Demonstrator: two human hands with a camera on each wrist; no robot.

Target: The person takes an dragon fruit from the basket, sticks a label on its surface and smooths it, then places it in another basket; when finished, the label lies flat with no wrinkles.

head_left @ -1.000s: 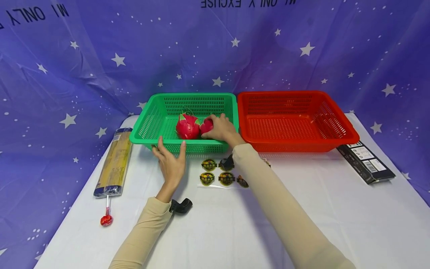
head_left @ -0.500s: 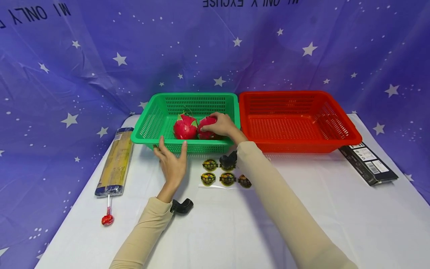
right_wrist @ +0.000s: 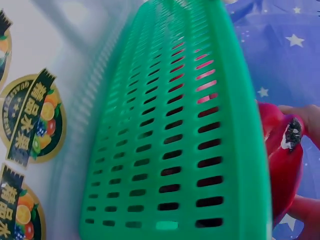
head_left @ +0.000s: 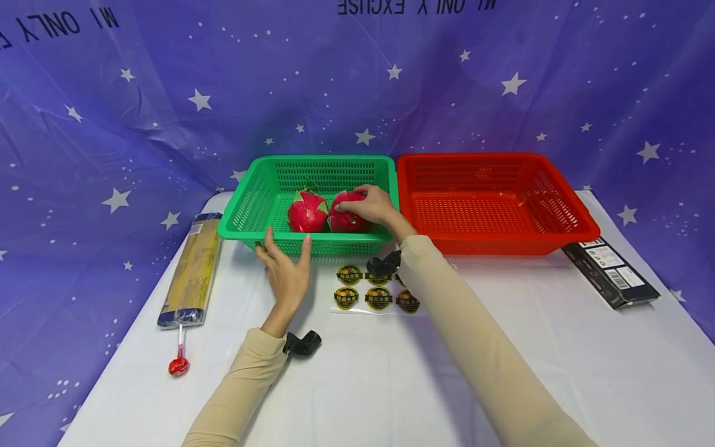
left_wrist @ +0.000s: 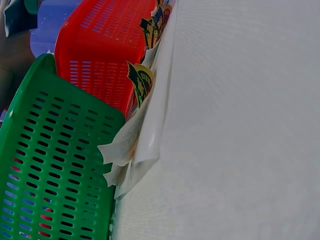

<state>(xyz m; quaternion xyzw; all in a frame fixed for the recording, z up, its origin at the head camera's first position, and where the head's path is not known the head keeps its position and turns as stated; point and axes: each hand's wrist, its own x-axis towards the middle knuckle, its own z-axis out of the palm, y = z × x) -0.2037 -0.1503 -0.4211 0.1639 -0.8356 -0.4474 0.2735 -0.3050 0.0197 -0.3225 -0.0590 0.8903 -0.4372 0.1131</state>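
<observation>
Two pink dragon fruits lie side by side near the front of the green basket. My right hand reaches over the rim and grips the right dragon fruit. In the right wrist view, fingers show on two sides of that dragon fruit, whose dark stem end faces the camera. The left dragon fruit, with green-tipped scales, sits right beside it. My left hand is at the basket's front wall, fingers spread and fingertips at the rim. In the left wrist view only the green basket wall shows, no fingers.
A red basket stands against the green one on the right. Before them lies a sheet of round fruit stickers. A yellow-and-blue packet and a red lollipop lie at left, a black box at right.
My right hand has shifted slightly right and up on the right dragon fruit, and more of that fruit shows. The left dragon fruit moved slightly left. My left hand stays put.
</observation>
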